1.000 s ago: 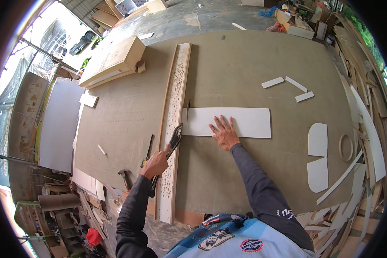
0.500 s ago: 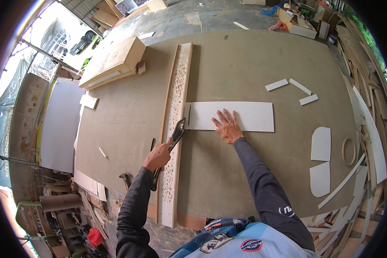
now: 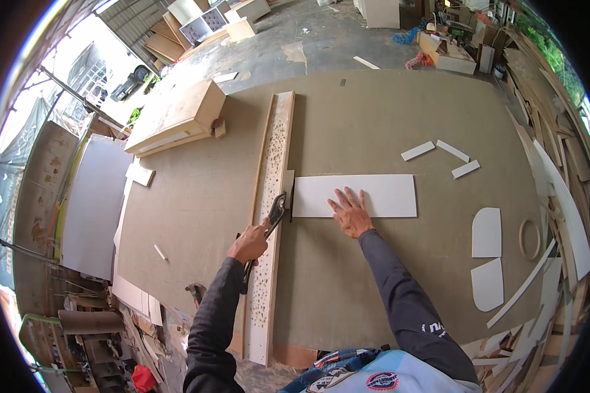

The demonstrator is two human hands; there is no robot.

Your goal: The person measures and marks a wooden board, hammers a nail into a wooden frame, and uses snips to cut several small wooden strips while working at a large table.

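In my left hand (image 3: 249, 243) is a black plier-like tool (image 3: 276, 209), gripped with the fingers wrapped round it. Its head reaches across a long speckled board (image 3: 261, 295) edged with wooden strips. Beside the tool's head is a narrow light strip (image 3: 289, 182), with a dark gap between it and a white rectangular panel (image 3: 393, 196). My right hand (image 3: 351, 215) lies flat on that panel, its fingers spread. The tool's jaws are too small to tell whether they bite the strip.
A pale wooden box (image 3: 177, 118) rests at the table's far left. Short white strips (image 3: 418, 151), two round-cornered white pieces (image 3: 487, 232) and a wooden ring (image 3: 530, 239) lie to the right. A hammer (image 3: 195, 291) is by the near left edge; offcuts (image 3: 564, 203) pile up at right.
The view has tilted, so everything sits lower. The tool's head has turned slightly, and a dark gap now separates the narrow strip from the white panel. My right hand stays on the panel.
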